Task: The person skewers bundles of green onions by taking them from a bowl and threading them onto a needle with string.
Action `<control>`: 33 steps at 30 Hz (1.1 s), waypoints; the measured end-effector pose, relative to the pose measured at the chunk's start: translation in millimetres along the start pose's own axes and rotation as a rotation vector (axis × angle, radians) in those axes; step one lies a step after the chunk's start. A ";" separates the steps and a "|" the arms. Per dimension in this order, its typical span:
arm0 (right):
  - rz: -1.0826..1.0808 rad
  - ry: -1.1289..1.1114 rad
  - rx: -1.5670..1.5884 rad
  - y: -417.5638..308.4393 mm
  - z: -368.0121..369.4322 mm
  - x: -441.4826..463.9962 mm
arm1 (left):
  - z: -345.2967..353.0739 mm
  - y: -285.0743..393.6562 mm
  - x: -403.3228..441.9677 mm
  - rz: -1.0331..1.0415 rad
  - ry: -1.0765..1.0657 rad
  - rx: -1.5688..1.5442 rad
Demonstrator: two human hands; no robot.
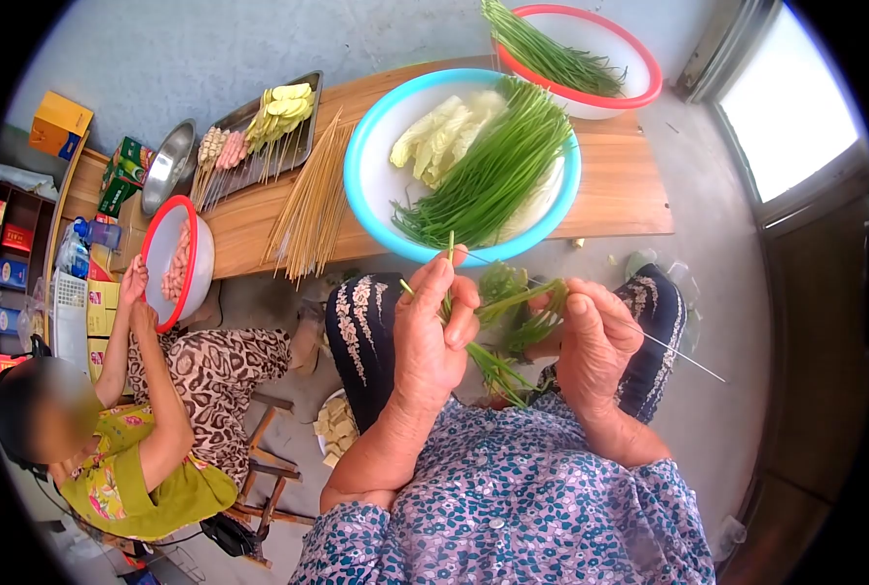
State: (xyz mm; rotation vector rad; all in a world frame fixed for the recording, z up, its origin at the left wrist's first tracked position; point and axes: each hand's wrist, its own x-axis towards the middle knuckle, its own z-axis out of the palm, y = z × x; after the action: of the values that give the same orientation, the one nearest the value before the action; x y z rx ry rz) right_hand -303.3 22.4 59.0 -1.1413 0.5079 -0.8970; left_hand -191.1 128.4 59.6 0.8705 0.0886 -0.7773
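Observation:
Fingers closed, my left hand (433,327) grips a small bunch of green chives (493,368); some ends stick up above the fingers and others hang below. My right hand (595,346) pinches a thin skewer (683,357), whose long end points down to the right. Green strands stretch between both hands, bent over near the right fingertips. Exactly where the skewer passes through them is hard to make out. Just beyond the hands, a blue-rimmed basin (358,200) holds a heap of long chives (498,166) and pale cabbage leaves (444,136).
Bare wooden skewers (313,200) lie on the wooden table (625,185), beside a metal tray (303,136) of loaded skewers. A red-rimmed basin (639,54) of chives stands behind. At left, a seated person (152,439) works over another red-rimmed basin (198,268) with pinkish pieces.

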 end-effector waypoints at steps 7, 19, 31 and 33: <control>0.009 -0.017 -0.021 -2.4 -1.9 -0.4 | -1.4 -1.4 0.6 0.014 0.008 -0.006; 0.019 0.000 -0.026 -1.9 -3.0 -0.8 | -0.4 -2.0 0.1 0.013 -0.003 -0.045; 0.130 -0.015 0.006 -2.2 0.0 1.7 | 3.0 -8.0 -5.8 0.079 -0.041 0.201; 0.146 -0.031 0.137 5.7 -1.2 5.2 | 2.9 -7.9 -6.7 0.103 -0.052 0.271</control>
State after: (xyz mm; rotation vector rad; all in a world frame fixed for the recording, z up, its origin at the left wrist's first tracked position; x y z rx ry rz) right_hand -299.3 18.3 53.7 -0.9793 0.4905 -0.7750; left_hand -201.7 127.1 58.9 1.1015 -0.1099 -0.7244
